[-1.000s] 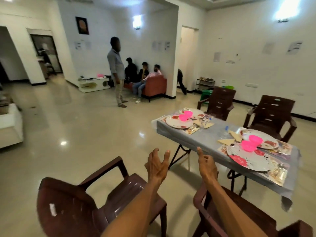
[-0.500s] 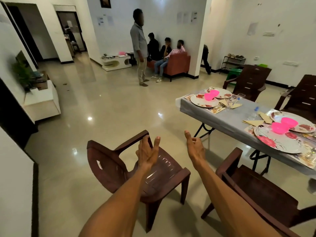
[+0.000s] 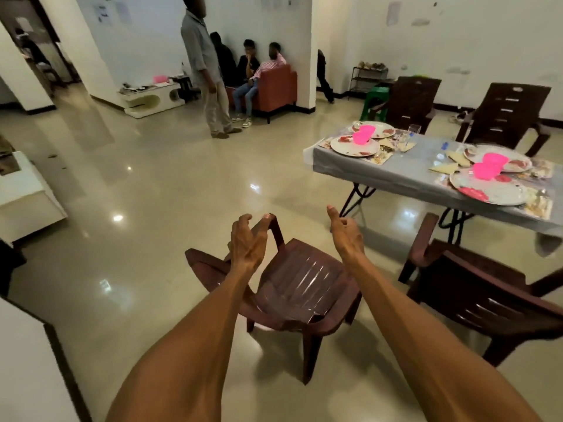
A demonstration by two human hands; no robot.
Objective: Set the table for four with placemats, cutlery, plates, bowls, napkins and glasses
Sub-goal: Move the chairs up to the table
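the table [image 3: 405,175] stands on the right side of the room, under a grey cloth, well apart from both hands. four plates lie on it, two at the far end [image 3: 355,146] and two at the near end [image 3: 493,190]. pink bowls sit on the plates, two at the far end [image 3: 362,135] and two at the near end [image 3: 487,167]. printed placemats [image 3: 539,204] peek out from under the plates. tan folded napkins [image 3: 446,168] lie in the middle, and a clear glass [image 3: 413,130] stands near the far plates. the cutlery is too small to count. four brown plastic chairs are here: two behind the table [image 3: 502,114], one by its near end [image 3: 475,287], and one right under the arms [image 3: 298,284]. the left hand [image 3: 248,240] reaches out over that chair with loose, bent fingers and holds nothing. the right hand [image 3: 344,231] is also loose and holds nothing, thumb pointing up. papers hang on the walls, but the writing is too blurry to read. one person stands far back [image 3: 204,65] and three sit by a red sofa [image 3: 274,83].
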